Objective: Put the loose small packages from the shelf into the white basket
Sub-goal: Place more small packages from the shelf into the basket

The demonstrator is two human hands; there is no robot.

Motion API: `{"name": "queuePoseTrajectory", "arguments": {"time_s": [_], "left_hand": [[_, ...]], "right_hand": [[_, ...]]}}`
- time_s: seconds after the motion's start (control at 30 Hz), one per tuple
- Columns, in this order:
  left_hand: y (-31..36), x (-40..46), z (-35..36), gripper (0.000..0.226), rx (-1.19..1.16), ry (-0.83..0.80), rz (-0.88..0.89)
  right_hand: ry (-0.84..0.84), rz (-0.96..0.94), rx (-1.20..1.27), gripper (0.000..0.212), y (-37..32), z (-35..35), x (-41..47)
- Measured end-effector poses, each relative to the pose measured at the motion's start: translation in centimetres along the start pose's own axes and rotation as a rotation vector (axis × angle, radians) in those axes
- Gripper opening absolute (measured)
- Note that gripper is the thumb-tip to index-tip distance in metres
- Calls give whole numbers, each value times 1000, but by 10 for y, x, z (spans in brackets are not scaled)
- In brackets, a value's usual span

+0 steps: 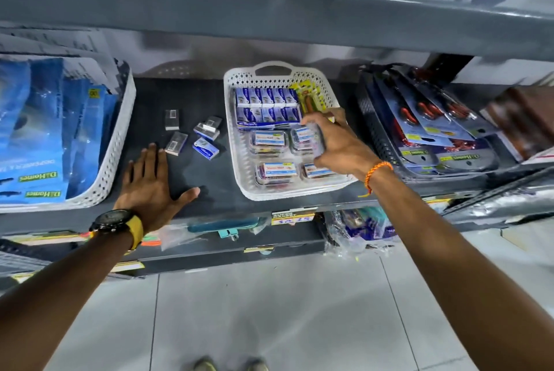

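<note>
Several loose small packages (192, 135), blue and grey boxes, lie on the dark shelf (186, 178) left of the white basket (239, 157). The basket holds rows of blue boxes, clear plastic cases with labels and a yellow blister pack. My left hand (151, 183) lies flat and open on the shelf, fingertips just short of the nearest grey box. My right hand (335, 142) hovers over the basket's right side, fingers curled round a clear plastic case that is blurred.
A white basket of blue bags (117, 142) stands at the left. A dark basket of carded red tools (377, 136) stands at the right. Another shelf (269, 11) hangs low overhead. Price tags and bagged goods sit on the lower shelf edge.
</note>
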State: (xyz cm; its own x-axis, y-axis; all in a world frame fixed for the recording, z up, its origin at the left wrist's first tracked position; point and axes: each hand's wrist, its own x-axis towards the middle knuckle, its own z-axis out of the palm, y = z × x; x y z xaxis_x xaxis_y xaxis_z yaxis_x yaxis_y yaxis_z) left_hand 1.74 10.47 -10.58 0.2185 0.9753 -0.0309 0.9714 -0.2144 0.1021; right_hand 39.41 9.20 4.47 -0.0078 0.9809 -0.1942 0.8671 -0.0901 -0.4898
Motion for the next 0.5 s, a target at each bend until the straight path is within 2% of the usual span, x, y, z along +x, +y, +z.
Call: {"name": "queuePoseTrajectory", "arguments": {"time_s": [0.07, 0.23, 0.37, 0.5], "left_hand": [[0, 1, 1, 127, 9, -3, -1], [1, 1, 1, 124, 36, 7, -2], [0, 1, 1, 122, 46, 16, -2], [1, 1, 0, 122, 49, 20, -2]], "right_hand": [[-74, 26, -32, 79, 11, -2, -7], [-213, -66, -140, 81, 26, 10, -14], [-170, -107, -268, 112, 25, 20, -13], [-125, -122, -337, 115, 27, 20, -12]]}}
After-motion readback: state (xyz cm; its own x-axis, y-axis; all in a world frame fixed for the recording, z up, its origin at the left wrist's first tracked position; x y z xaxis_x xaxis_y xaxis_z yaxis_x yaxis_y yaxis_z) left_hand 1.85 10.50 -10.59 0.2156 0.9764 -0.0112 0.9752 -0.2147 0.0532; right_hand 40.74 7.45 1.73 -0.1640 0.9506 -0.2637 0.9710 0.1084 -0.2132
